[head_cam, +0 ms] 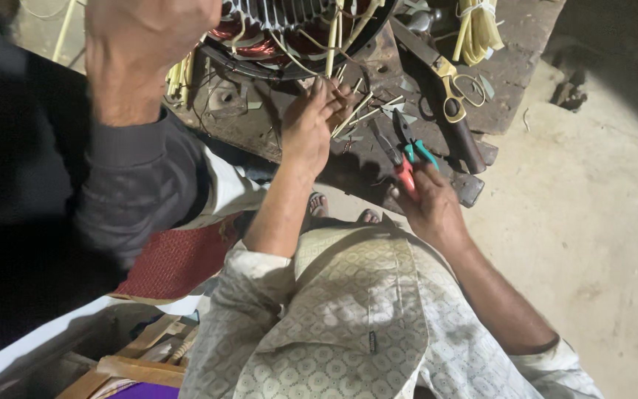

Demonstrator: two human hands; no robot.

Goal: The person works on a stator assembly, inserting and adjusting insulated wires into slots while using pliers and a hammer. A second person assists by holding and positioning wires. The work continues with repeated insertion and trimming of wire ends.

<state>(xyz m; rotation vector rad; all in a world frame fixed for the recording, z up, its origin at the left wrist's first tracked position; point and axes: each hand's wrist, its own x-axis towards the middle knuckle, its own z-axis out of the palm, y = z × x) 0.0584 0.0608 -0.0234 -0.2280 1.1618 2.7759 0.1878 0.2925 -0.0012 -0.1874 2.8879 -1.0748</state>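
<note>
The red-and-teal-handled pliers (406, 157) are lying in the right hand (428, 205), which is wrapping closed around the handles while the dark jaws are pointing up toward the work on the desk (515, 44). The left hand (309, 125) is pinching narrow on a pale sleeved wire (354, 112), its fingertips bunching around the strand just below the rim of the motor stator (289, 33), where copper coils and more pale leads are hanging out. In my judgement the main risk is lying right between those two hands: the plier jaws are sitting close to the left fingers, so a hurried bite could be nipping skin instead of sleeve. The leads are crossing each other loosely, so the jaws could be catching a neighbouring strand and cutting or scraping the wrong one. A hard tug on the pinched wire could also be straining it where it is leaving the coils. Further out, yellow-handled scissors (448, 92) and a dark-handled tool (465, 140) are resting on the desk just beside the pliers, near enough for a wrist to be knocking them off the edge toward the sandalled toes (317, 203) showing below. Another person's hand (138, 44), in a grey sleeve, is hovering at the stator's left edge, and any sudden shove from there could be jolting the winding while the wire is being gripped.
</note>
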